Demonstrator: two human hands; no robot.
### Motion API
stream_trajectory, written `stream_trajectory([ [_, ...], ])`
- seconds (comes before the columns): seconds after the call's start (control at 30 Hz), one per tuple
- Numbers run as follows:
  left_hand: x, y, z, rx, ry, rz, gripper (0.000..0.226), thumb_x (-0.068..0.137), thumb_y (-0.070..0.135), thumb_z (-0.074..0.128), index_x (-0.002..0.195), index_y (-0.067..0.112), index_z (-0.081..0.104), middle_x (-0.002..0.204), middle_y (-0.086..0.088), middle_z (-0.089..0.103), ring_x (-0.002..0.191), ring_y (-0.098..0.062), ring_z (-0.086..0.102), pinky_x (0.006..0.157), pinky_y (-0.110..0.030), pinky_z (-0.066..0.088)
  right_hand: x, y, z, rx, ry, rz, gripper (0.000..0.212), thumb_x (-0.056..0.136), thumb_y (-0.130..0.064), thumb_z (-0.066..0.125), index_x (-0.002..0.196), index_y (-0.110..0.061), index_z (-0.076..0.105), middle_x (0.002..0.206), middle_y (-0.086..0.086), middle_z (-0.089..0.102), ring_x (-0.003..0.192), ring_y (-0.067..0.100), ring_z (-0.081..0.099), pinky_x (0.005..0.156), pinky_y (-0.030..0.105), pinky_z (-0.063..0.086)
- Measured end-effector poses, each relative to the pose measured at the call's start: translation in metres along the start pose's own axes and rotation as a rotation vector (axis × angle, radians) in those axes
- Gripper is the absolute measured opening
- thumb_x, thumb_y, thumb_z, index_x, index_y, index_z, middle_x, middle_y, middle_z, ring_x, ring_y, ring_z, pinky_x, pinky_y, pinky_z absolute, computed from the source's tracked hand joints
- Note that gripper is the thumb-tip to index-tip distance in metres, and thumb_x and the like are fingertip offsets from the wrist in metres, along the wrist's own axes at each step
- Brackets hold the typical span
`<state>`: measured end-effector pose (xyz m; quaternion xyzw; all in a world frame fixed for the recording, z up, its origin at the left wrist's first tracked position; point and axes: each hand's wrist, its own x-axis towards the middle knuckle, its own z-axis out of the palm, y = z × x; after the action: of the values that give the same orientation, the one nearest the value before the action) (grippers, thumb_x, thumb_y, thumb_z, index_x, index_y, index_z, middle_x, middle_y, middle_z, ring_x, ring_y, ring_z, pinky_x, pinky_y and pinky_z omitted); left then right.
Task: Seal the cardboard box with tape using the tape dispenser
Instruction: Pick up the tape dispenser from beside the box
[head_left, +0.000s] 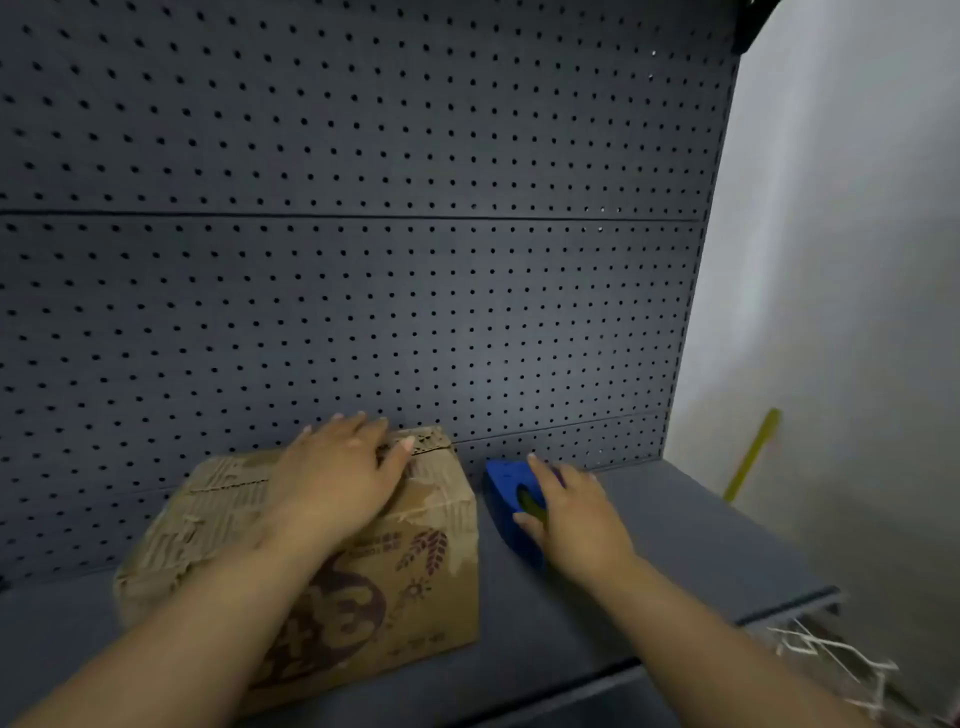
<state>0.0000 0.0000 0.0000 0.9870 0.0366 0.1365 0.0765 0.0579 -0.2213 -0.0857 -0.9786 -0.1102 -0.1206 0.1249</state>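
A worn cardboard box (431, 571) with brown printed figures and old tape scraps sits on the dark shelf, its top flaps down. My left hand (337, 478) lies flat on the box's top, fingers spread toward the far edge. Just right of the box a blue tape dispenser (506, 486) rests on the shelf close to the pegboard. My right hand (566, 509) covers the dispenser from the right, with the thumb at its opening and the fingers wrapped over it. The dispenser's right half is hidden under that hand.
A dark grey pegboard (363, 260) rises right behind the shelf (675, 545). The shelf ends at the right near a pale wall (831, 260), where a yellow stick (753, 452) leans. Tangled light straps (831, 660) lie below the shelf's right front corner.
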Motion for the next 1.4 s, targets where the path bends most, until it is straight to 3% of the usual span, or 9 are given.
stream_trajectory([
  [0.1, 0.003, -0.005, 0.01, 0.035, -0.018, 0.002, 0.069, 0.091, 0.062, 0.013, 0.149, 0.028, 0.028, 0.159, 0.003, 0.023, 0.148, -0.017, 0.017, 0.119, -0.039, 0.012, 0.006, -0.006, 0.022, -0.14, -0.121, 0.075, 0.074, 0.091, -0.048, 0.043, 0.148, -0.024, 0.001, 0.15, 0.014, 0.026, 0.139, 0.03, 0.022, 0.116, 0.041, 0.008],
  [0.4, 0.002, -0.007, 0.015, 0.025, -0.022, 0.043, 0.069, 0.091, 0.063, 0.011, 0.149, 0.029, 0.028, 0.159, 0.003, 0.022, 0.148, -0.016, 0.016, 0.12, -0.038, 0.007, 0.01, 0.0, 0.035, -0.312, -0.101, 0.034, 0.069, 0.091, -0.007, 0.036, 0.148, -0.026, 0.003, 0.129, 0.021, 0.045, 0.121, 0.037, 0.04, 0.113, 0.048, 0.016],
  [0.53, 0.0, -0.006, 0.014, 0.006, -0.022, 0.044, 0.068, 0.092, 0.061, 0.011, 0.148, 0.028, 0.03, 0.159, 0.002, 0.023, 0.148, -0.016, 0.016, 0.12, -0.038, 0.006, 0.006, 0.011, 0.038, -0.302, -0.109, 0.027, 0.074, 0.086, -0.012, 0.041, 0.148, -0.026, 0.003, 0.124, 0.019, 0.039, 0.118, 0.039, 0.035, 0.114, 0.05, 0.008],
  [0.67, 0.0, -0.006, 0.014, 0.006, -0.035, 0.044, 0.067, 0.092, 0.061, 0.012, 0.148, 0.028, 0.03, 0.159, 0.001, 0.024, 0.148, -0.016, 0.016, 0.12, -0.038, 0.006, 0.007, 0.028, 0.033, -0.298, -0.097, -0.035, 0.088, 0.077, -0.027, 0.059, 0.146, -0.03, 0.004, 0.12, 0.016, 0.038, 0.114, 0.035, 0.035, 0.112, 0.047, 0.014],
  [0.87, -0.001, -0.005, 0.013, 0.016, -0.04, 0.03, 0.067, 0.092, 0.061, 0.012, 0.146, 0.028, 0.033, 0.158, 0.0, 0.025, 0.147, -0.016, 0.018, 0.12, -0.038, 0.006, 0.008, 0.036, 0.013, -0.413, -0.027, -0.115, 0.089, 0.078, -0.013, 0.058, 0.145, -0.029, 0.002, 0.122, 0.016, 0.039, 0.117, 0.035, 0.037, 0.111, 0.047, 0.015],
  [1.0, -0.003, -0.005, 0.007, -0.032, -0.028, 0.029, 0.061, 0.094, 0.058, 0.018, 0.142, 0.028, 0.041, 0.155, 0.0, 0.033, 0.145, -0.017, 0.025, 0.12, -0.039, 0.011, 0.008, 0.043, -0.019, -0.337, 0.083, -0.134, 0.087, 0.067, -0.027, 0.064, 0.142, -0.026, 0.02, 0.112, 0.015, 0.044, 0.103, 0.036, 0.045, 0.099, 0.05, 0.029],
  [1.13, -0.006, -0.005, -0.005, -0.262, 0.026, -0.025, 0.058, 0.095, 0.054, 0.026, 0.139, 0.021, 0.047, 0.145, 0.0, 0.048, 0.133, -0.018, 0.044, 0.11, -0.035, 0.033, 0.009, 0.031, -0.069, -0.184, 0.331, -0.303, 0.089, 0.05, -0.024, 0.074, 0.131, -0.018, 0.038, 0.09, 0.016, 0.05, 0.077, 0.037, 0.054, 0.077, 0.049, 0.047],
  [1.27, -0.007, -0.008, -0.029, -0.67, 0.096, -0.136, 0.052, 0.097, 0.047, 0.032, 0.139, 0.018, 0.045, 0.144, -0.001, 0.048, 0.131, -0.021, 0.045, 0.102, -0.031, 0.034, -0.003, -0.008, -0.117, -0.15, 0.404, -0.494, 0.088, 0.054, -0.024, 0.074, 0.135, -0.016, 0.039, 0.095, 0.017, 0.05, 0.084, 0.034, 0.051, 0.081, 0.041, 0.042],
  [1.4, -0.006, -0.023, -0.048, -1.272, 0.035, -0.282, 0.063, 0.094, 0.052, 0.038, 0.145, 0.015, 0.036, 0.151, -0.004, 0.039, 0.137, -0.02, 0.039, 0.114, -0.037, 0.028, -0.014, -0.048, -0.139, -0.124, 0.377, -0.663, 0.086, 0.059, -0.029, 0.067, 0.136, -0.023, 0.03, 0.098, 0.012, 0.048, 0.091, 0.023, 0.043, 0.086, 0.033, 0.033],
])
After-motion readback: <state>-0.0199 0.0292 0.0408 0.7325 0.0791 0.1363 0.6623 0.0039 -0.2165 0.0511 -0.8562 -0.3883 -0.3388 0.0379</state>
